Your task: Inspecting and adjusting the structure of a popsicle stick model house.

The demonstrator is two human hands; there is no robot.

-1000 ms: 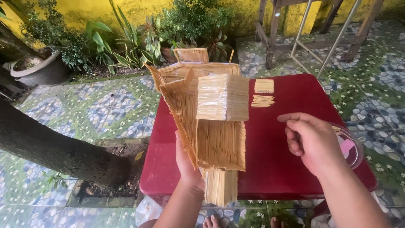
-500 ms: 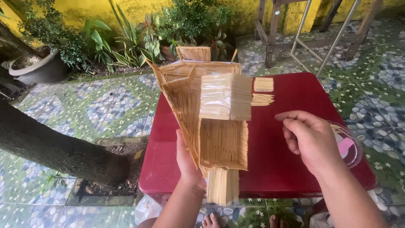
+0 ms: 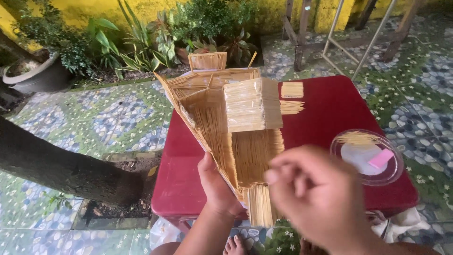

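The left hand (image 3: 214, 182) has its fingers closed on the lower edge of a stick model (image 3: 231, 127), holding it tilted above the red surface (image 3: 330, 108). The right hand (image 3: 316, 193) hovers blurred just beside the model's base, fingers loosely curled; whether they pinch anything cannot be told. On the surface lie a clear lid (image 3: 367, 157) with sticks and a pink piece, and stick panels (image 3: 292, 89). Around are a tiled floor (image 3: 118, 118), a tree trunk (image 3: 56, 170), potted plants (image 3: 188, 28) and a yellow wall. The model is pale, built of tight rows of thin sticks.
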